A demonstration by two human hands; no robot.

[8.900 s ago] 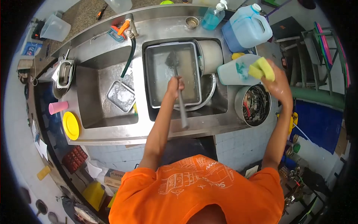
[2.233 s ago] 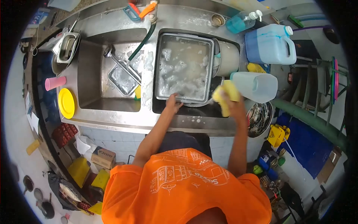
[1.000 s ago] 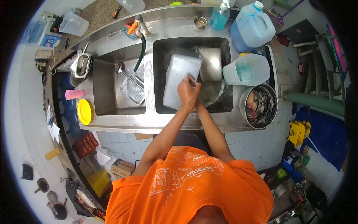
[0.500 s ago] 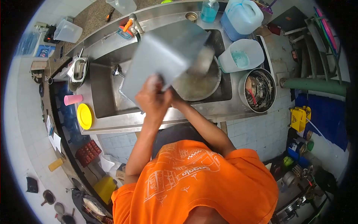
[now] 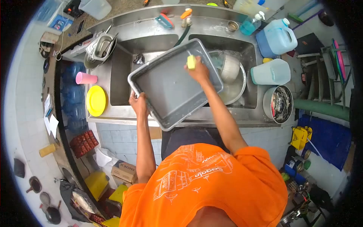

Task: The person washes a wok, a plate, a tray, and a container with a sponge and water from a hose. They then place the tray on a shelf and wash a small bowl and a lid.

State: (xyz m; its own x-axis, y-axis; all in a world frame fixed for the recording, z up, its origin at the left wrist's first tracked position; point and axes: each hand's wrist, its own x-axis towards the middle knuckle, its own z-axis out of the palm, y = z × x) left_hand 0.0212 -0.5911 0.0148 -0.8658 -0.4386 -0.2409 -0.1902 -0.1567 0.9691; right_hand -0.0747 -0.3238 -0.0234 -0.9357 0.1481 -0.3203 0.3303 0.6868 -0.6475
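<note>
A grey rectangular plastic tub (image 5: 166,83) is tilted over the double sink, its inside facing me. My left hand (image 5: 139,105) is closed on its near left rim, thumb inside. My right hand (image 5: 199,70) is closed around a yellow sponge (image 5: 191,62) at the tub's right inner side. Behind the tub, in the right basin, sits a large round bowl (image 5: 243,85) with a whitish container (image 5: 230,68) in it; the tub hides part of both. The left basin (image 5: 120,85) is partly covered by the tub.
A yellow plate (image 5: 96,101), a pink cup (image 5: 86,78) and stacked metal pans (image 5: 101,47) stand on the left. On the right are a soap bottle (image 5: 251,25), a blue-liquid jug (image 5: 278,38), a translucent container (image 5: 271,72) and a dirty pot (image 5: 278,104). The faucet (image 5: 186,19) rises behind.
The tub has turned from showing its outside to showing its inside. My right hand, hidden behind it before, now shows inside with the sponge. The view has shifted.
</note>
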